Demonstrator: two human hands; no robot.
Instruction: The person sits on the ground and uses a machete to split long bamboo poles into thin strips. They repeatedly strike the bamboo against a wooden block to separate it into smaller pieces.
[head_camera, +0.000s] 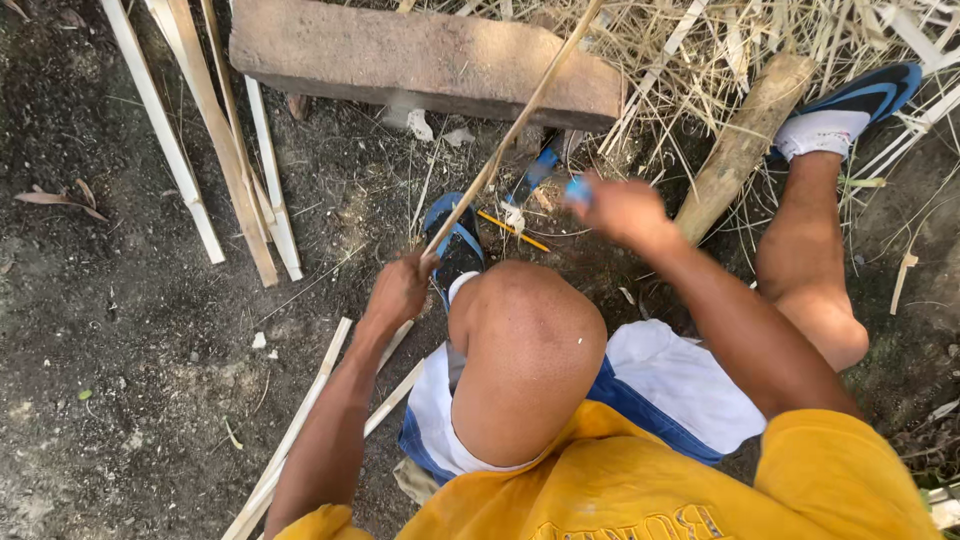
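Head view: left hand (398, 290) closed round the lower end of a thin bamboo strip (515, 125), long axis running up-right to frame top; right hand (622, 208), blurred, fisted on a blue-handled tool (578, 188) just right of the strip

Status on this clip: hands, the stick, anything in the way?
Left hand shut on thin bamboo strip. Right hand blurred, grips blue-handled tool. Raised knee between the arms; stone block beyond.
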